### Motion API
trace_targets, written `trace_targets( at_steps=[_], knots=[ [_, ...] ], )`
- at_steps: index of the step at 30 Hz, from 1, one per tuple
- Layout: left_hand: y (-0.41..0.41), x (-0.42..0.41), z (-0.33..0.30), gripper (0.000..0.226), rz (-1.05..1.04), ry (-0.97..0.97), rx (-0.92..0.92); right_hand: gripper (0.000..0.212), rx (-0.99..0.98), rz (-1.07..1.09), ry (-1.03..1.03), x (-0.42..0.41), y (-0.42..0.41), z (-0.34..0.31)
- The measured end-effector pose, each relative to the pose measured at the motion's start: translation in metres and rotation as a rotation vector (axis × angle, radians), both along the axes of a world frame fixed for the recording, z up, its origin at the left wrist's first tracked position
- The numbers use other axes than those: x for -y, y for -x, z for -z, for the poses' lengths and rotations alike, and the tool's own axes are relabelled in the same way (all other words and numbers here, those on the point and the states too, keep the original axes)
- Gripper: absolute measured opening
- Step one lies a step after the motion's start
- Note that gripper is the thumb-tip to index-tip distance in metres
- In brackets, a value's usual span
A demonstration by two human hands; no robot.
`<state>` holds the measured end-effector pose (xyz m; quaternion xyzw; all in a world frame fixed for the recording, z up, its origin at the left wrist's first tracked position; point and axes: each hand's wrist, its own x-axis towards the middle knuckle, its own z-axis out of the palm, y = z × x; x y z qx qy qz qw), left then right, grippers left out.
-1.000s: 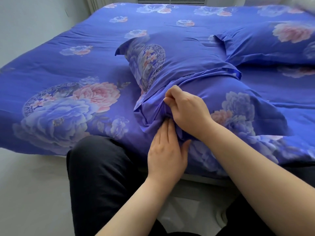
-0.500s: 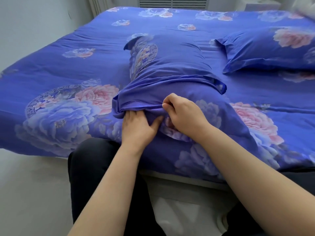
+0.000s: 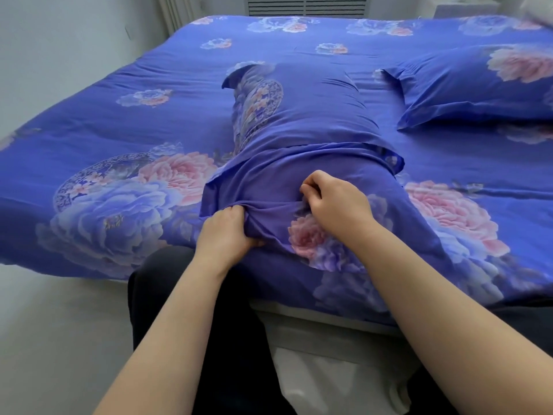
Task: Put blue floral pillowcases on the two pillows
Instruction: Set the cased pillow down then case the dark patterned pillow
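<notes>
Left hand (image 3: 226, 232): the open hem of the pillowcase (image 3: 302, 139) is bunched in a curled grip.
Right hand (image 3: 336, 202): the hem beside it is pinched.
Pillow: stretched ahead of both hands, almost fully covered.
Second pillow (image 3: 478, 85): cased, far right.
Technique: the hem is best drawn evenly and tucked flat.

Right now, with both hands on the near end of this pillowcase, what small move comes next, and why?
Probably pull the bunched open end toward you and smooth it flat. The left hand and right hand both grip gathered fabric, and the pillowcase looks filled but wrinkled there.
</notes>
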<state>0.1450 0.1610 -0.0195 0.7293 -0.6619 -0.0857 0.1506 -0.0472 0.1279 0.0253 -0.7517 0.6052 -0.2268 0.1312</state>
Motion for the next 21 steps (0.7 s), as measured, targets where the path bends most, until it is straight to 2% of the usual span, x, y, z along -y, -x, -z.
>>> trace_targets(
  at_steps=[3, 6, 9, 11, 13, 17, 21],
  knots=[
    [0.006, -0.006, 0.006, 0.034, -0.012, 0.156, -0.114, 0.022, -0.013, -0.051, 0.153, -0.002, -0.016, -0.005],
    [0.02, -0.01, 0.005, 0.022, 0.072, 0.385, -0.098, 0.026, -0.013, -0.134, 0.249, 0.001, -0.035, -0.009],
    [0.027, -0.011, 0.005, 0.021, 0.177, 0.63, -0.031, 0.035, -0.242, -0.062, 0.163, 0.016, -0.042, -0.007],
    [0.024, -0.012, 0.009, 0.026, 0.232, 0.727, 0.027, 0.034, -0.287, -0.044, 0.117, 0.023, -0.039, -0.009],
    [0.018, -0.013, 0.01, 0.025, 0.277, 0.788, 0.072, 0.031, -0.268, -0.093, 0.14, 0.024, -0.036, -0.014],
    [0.014, -0.016, -0.001, 0.006, 0.36, 0.811, 0.12, 0.028, -0.12, -0.168, 0.312, 0.022, -0.031, -0.033],
    [0.011, -0.011, -0.006, 0.013, 0.426, 0.775, 0.187, 0.043, -0.33, -0.19, 0.219, 0.032, -0.037, -0.042]
  ],
)
